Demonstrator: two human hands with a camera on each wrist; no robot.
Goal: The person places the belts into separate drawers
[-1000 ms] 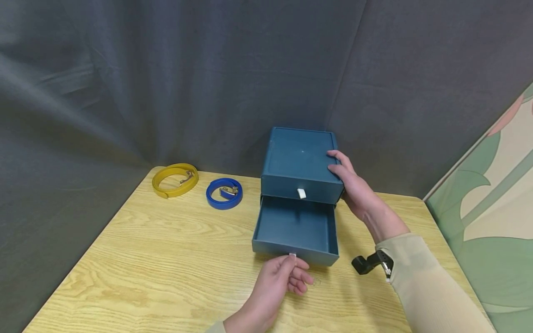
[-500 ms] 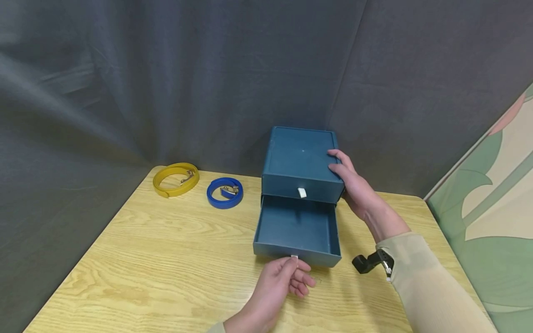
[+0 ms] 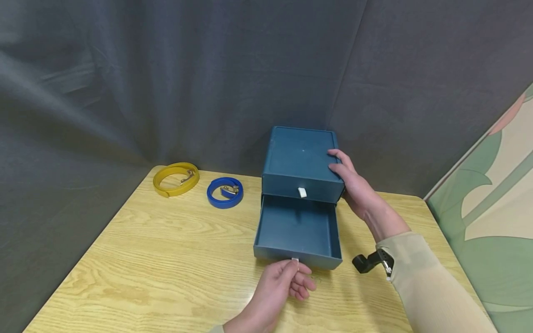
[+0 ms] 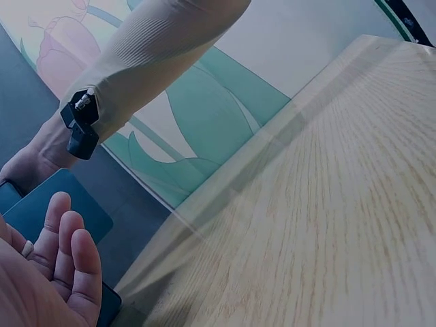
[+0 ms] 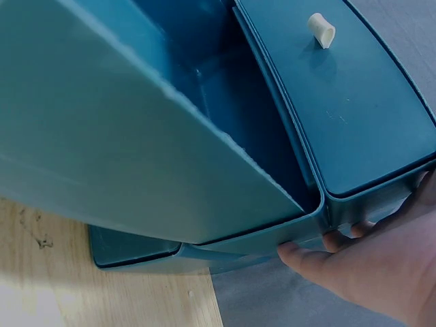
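Note:
A dark blue plastic drawer cabinet (image 3: 300,152) stands at the back of the table. Its lower visible drawer (image 3: 266,252) is pulled well out, with a bare floor inside. My left hand (image 3: 272,289) pinches the small white pull tab (image 3: 295,260) at that drawer's front between thumb and index finger, the other fingers loosely bent. My right hand (image 3: 358,192) grips the cabinet's right top edge, some fingers over the top, others against the side. The closed top drawer has a white pull (image 5: 321,30). Below the pulled-out drawer, the right wrist view shows another closed tier (image 5: 133,246).
Left of the cabinet lie a coiled blue strap (image 3: 225,203) with a metal clasp and a coiled yellow strap (image 3: 168,190), also with metal hardware. A dark grey curtain (image 3: 208,83) hangs behind the wooden table (image 3: 166,259). At right is a leaf-patterned panel (image 3: 499,268).
The drawer has slid slightly farther out toward me, and my left hand has moved with its pull tab. My right hand keeps its place on the cabinet.

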